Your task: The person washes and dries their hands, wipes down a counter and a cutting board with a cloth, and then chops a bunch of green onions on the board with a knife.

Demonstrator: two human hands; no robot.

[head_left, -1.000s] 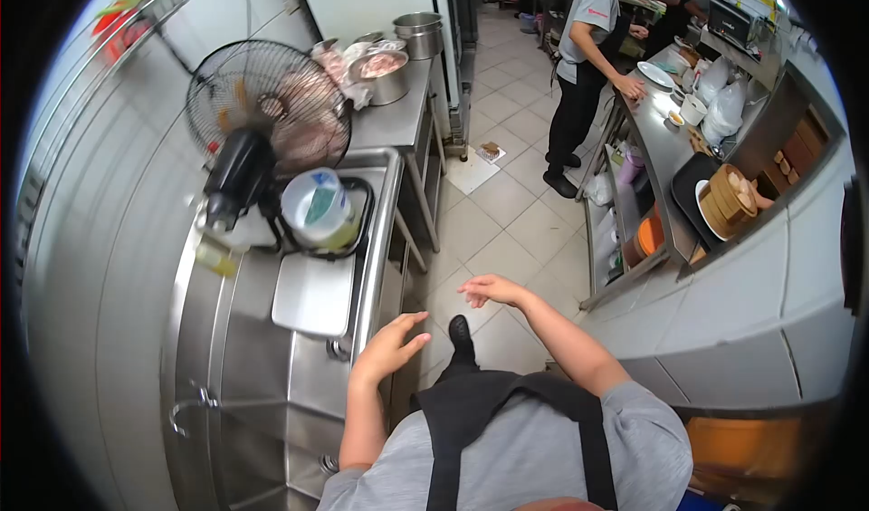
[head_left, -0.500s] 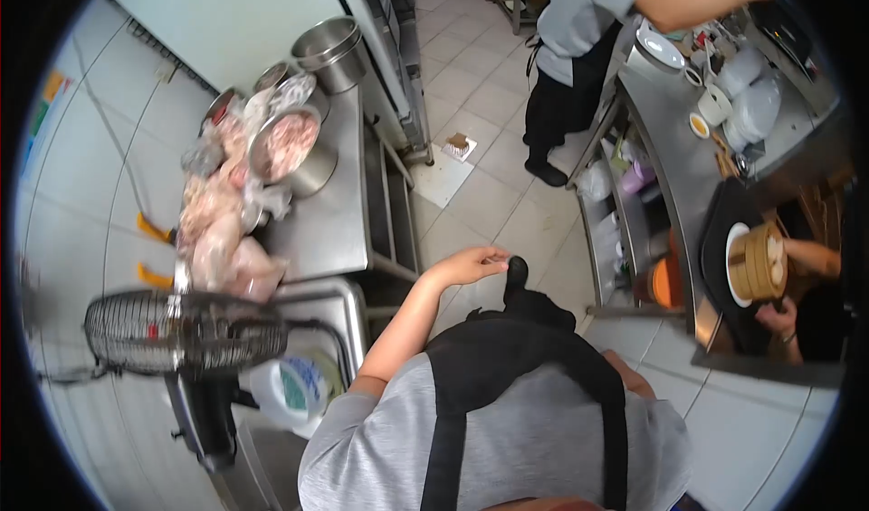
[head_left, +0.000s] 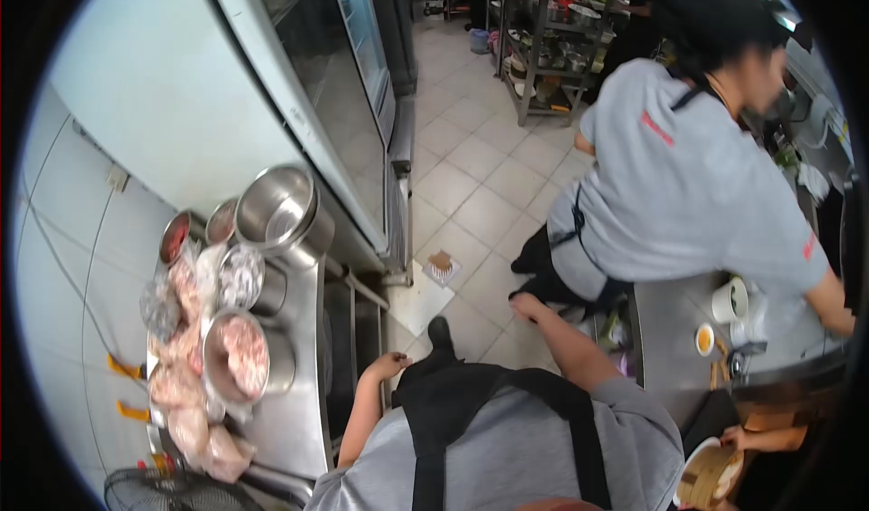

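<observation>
Two bare hands hang apart in the lower middle of the frame. The left hand (head_left: 387, 364) is beside the steel table (head_left: 303, 420), its fingers loosely bent; nothing shows in it, but the palm is hidden, so I cannot tell whether it is released or grasping. The right hand (head_left: 527, 306) overlaps the co-worker's dark trousers in view; whether it touches them or grips anything, I cannot tell.

The view has shifted along the aisle: the fan (head_left: 172, 493) now shows only at the lower left edge, the sink is largely out of view, and the co-worker (head_left: 670, 185) looms larger at right, leaning over the counter (head_left: 661, 330). That puts the left hand closest to the table, where the pot of meat (head_left: 279, 357) stands at left, beside bagged meat (head_left: 187, 431) and below the nested pots (head_left: 319, 230). The wearer appears to be walking, with neither hand visibly handling the meat.
</observation>
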